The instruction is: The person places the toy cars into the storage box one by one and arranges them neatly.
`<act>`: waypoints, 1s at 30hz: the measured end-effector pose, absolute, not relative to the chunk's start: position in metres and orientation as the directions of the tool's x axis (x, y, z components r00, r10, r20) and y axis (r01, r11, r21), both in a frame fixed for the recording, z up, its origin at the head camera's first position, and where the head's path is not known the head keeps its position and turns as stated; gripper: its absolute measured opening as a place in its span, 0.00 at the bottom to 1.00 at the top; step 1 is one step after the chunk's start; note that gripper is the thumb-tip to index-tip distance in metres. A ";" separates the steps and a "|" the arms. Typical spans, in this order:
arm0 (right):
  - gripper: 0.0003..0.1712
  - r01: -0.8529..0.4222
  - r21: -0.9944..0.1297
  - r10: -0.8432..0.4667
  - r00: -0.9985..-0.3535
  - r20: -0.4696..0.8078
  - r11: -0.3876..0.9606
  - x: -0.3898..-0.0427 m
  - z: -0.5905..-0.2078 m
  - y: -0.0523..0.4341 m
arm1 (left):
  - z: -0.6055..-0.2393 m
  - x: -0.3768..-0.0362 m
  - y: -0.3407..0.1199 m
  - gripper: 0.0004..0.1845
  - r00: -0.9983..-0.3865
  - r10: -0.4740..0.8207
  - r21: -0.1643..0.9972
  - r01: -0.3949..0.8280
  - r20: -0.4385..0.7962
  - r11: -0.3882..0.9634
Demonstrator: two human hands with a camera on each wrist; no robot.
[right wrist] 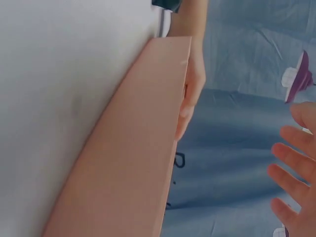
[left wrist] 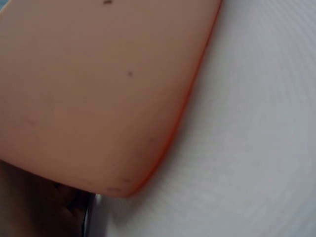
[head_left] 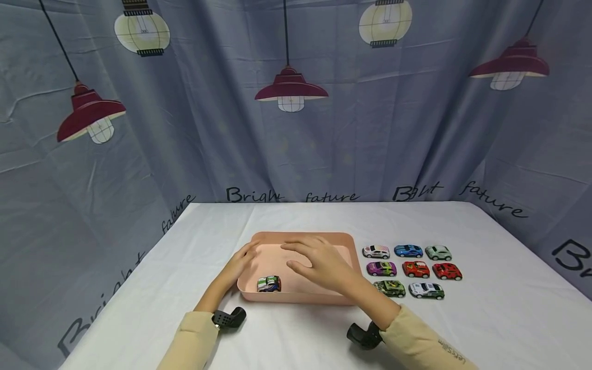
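The left hand holds the left side of a pink rectangular tray, its fingers over the rim; the right wrist view shows the same hand behind the tray wall. Over the middle of the tray hovers the right hand, fingers spread and nothing in them. Its spread fingers also appear at the right edge of the right wrist view. Inside the tray, near its front left, sits a small white, green and dark toy car. The tray's outer wall fills much of the left wrist view.
To the right of the tray, several toy cars stand in rows, among them a blue one, a purple one and a white one. A white cloth covers the table. Behind hangs a blue-grey printed curtain.
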State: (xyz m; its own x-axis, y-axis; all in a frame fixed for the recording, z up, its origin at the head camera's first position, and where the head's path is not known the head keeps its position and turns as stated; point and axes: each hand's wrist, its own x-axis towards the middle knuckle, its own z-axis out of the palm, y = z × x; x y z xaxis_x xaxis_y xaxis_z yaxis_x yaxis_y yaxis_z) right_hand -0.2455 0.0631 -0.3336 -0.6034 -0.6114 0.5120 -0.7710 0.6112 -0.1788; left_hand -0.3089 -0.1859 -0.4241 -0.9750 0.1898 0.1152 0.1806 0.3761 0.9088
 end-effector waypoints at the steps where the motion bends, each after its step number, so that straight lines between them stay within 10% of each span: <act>1: 0.21 -0.770 -0.181 -0.609 -0.605 0.513 0.612 -0.245 -0.333 0.065 | -0.424 -0.309 -0.186 0.23 -0.973 0.194 0.907 0.189 0.122 0.376; 17: 0.26 -0.744 -0.152 -0.541 -0.595 0.594 0.650 -0.242 -0.336 0.106 | -0.405 -0.296 -0.181 0.23 -0.973 0.200 0.912 0.181 0.112 0.369; 30: 0.28 -0.638 -0.235 -0.452 -0.715 0.533 0.733 -0.237 -0.339 0.146 | -0.425 -0.311 -0.188 0.24 -0.973 0.198 0.914 0.183 0.116 0.363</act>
